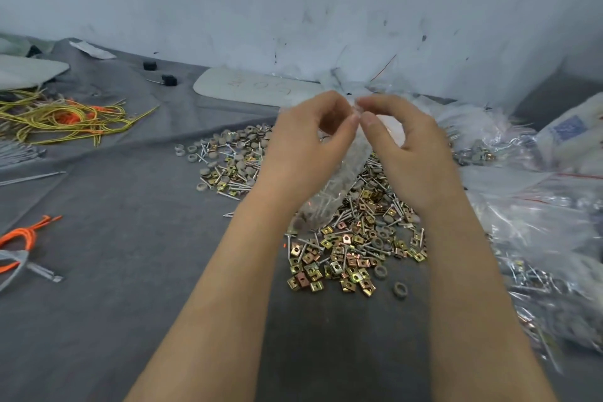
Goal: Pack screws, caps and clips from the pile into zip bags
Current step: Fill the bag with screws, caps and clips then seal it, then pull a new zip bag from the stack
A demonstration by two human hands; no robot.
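2 hands pinch 1 zip bag above the pile.

Head view: left hand [313, 143] and right hand [404, 147] each pinch the top edge of the clear zip bag [350, 166] between thumb and forefinger, their fingertips almost meeting. The bag hangs tilted over the pile [352, 238], and the screws and grey caps in its lower end are too blurred to count. The pile of silver screws, grey round caps and brass-coloured clips lies on the grey cloth [130, 271], with far too many parts to count; 2 loose caps [380, 272] sit at its near edge. At right, a heap of filled bags [538, 222] is cut off by the frame, its contents hard to make out. At left lie yellow cords [65, 117], 1 orange cord [23, 238] and 2 black blocks [169, 80].
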